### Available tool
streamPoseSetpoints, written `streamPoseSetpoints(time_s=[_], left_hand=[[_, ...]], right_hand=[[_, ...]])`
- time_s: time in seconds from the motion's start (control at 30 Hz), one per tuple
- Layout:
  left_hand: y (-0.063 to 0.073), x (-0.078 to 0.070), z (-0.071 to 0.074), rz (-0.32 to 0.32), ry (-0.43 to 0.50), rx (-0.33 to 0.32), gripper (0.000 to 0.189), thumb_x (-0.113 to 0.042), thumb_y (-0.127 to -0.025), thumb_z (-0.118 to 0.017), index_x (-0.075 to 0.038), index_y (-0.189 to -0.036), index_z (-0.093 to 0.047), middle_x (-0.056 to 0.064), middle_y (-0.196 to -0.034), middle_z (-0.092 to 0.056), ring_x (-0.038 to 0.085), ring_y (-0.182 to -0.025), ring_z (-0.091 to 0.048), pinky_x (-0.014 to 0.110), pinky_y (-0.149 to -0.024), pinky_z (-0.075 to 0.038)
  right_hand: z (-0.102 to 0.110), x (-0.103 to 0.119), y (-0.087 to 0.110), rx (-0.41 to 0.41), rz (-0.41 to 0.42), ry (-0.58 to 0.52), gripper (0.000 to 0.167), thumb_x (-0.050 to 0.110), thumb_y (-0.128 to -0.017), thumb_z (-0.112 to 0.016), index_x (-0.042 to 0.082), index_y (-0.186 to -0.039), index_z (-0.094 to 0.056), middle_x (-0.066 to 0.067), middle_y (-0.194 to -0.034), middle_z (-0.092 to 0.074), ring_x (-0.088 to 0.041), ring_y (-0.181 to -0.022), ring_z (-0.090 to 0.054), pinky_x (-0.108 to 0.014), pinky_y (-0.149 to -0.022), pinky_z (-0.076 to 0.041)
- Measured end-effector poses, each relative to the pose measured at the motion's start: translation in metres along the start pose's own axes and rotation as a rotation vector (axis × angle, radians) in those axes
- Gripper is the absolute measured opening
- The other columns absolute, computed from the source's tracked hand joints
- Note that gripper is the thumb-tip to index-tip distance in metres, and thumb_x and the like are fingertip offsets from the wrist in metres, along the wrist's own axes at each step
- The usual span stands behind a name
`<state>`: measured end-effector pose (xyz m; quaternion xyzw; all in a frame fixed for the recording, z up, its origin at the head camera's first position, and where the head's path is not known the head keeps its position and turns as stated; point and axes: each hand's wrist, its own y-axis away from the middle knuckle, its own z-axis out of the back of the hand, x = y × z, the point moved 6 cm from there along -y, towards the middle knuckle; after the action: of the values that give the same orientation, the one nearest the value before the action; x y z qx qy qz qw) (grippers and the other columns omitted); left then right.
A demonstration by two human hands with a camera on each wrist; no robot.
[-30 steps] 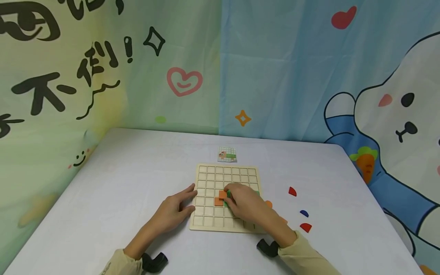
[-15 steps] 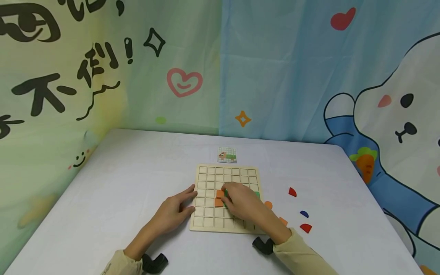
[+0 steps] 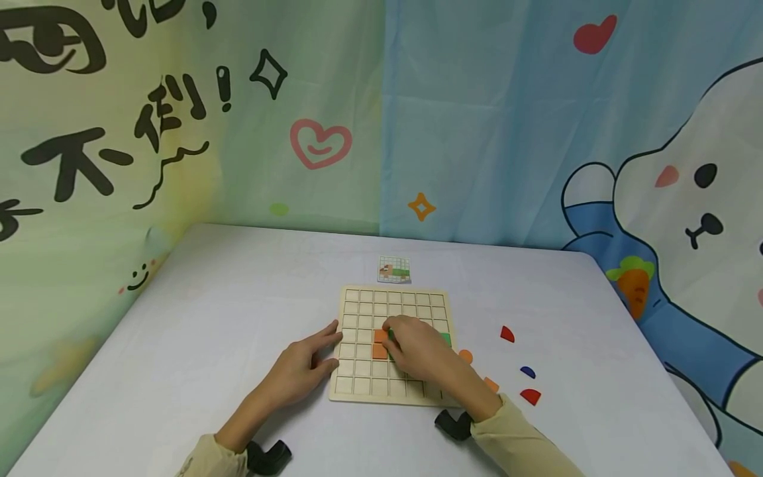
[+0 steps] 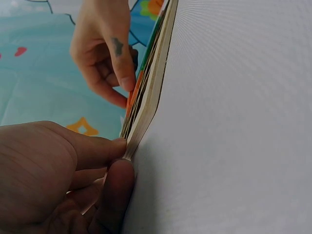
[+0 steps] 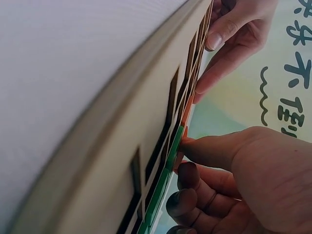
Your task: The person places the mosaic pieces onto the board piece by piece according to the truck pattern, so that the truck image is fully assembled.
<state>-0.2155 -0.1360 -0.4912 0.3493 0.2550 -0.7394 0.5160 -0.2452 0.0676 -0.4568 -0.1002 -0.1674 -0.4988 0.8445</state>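
Observation:
A wooden grid board point(image 3: 357, 391) lies on the white table. My left hand point(image 3: 298, 371) rests at the board's left edge, thumb and index finger apart and their tips against its side. Over the middle of the board, my right hand point(image 3: 423, 348) pinches an orange square tile point(image 3: 380, 336) between thumb and index fingertips. A second orange square point(image 3: 379, 351) sits in the row just below. Green tiles point(image 5: 158, 195) lie in the grid beside the right hand's fingers; the palm hides most of them from above, with one green tile point(image 3: 445, 338) showing near the right edge.
Behind the board lies a small pattern card point(image 3: 394, 269). On the right are an orange round piece point(image 3: 465, 356), an orange piece point(image 3: 491, 383), a blue half-round point(image 3: 527, 372), and red quarter-rounds, one point(image 3: 507, 334) farther back and one point(image 3: 530, 396) nearer.
The orange tile pinched by my right hand has shifted slightly left and lies straighter above the other orange square. The right forearm has drawn left a little; the left hand stays put.

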Motion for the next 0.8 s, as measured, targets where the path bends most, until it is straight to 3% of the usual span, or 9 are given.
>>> streamPoseSetpoints(time_s=[0.7, 0.8], left_hand=[[0.001, 0.000, 0.000, -0.016, -0.004, -0.003, 0.053, -0.009, -0.099, -0.072, -0.001, -0.149, -0.059, 0.012, -0.166, -0.046, -0.001, -0.056, -0.036, 0.022, -0.058, -0.041], [0.001, -0.001, 0.000, -0.019, -0.006, -0.004, 0.053, -0.009, -0.099, -0.072, 0.000, -0.149, -0.059, 0.013, -0.166, -0.047, -0.001, -0.055, -0.036, 0.022, -0.057, -0.041]], right_hand=[[0.006, -0.006, 0.007, -0.043, -0.008, -0.008, 0.030, 0.017, -0.102, -0.070, 0.002, -0.127, -0.070, -0.010, -0.121, -0.077, -0.020, -0.098, -0.070, -0.040, -0.087, -0.059], [0.010, -0.010, 0.011, -0.042, -0.030, 0.000, 0.031, 0.019, -0.101, -0.071, 0.003, -0.129, -0.070, -0.003, -0.102, -0.075, -0.015, -0.088, -0.065, -0.037, -0.082, -0.057]])
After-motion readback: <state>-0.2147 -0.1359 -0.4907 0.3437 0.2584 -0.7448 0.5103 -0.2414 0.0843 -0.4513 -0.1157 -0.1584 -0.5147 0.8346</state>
